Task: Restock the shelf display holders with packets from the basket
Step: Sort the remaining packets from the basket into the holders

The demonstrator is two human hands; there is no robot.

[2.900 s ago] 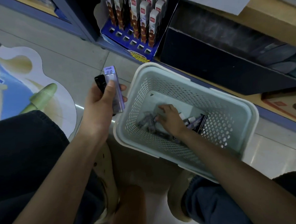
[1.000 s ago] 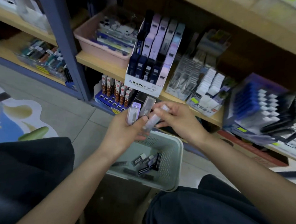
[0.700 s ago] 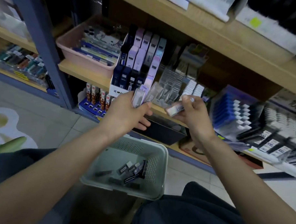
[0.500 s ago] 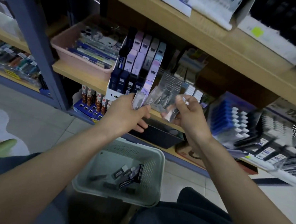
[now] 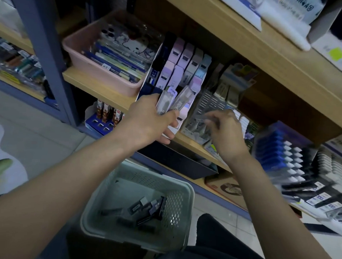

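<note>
Left grip (image 5: 149, 122), two packets (image 5: 179, 102) — right grip (image 5: 226, 129), blurred packet (image 5: 200, 118)

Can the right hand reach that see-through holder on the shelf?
Probably yes: the right hand, pinching a packet, is just in front of the clear holder with nothing between.

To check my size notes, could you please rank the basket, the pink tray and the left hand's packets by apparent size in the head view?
1. Basket, though nearest the camera.
2. Pink tray.
3. Packets in the left hand.
</note>
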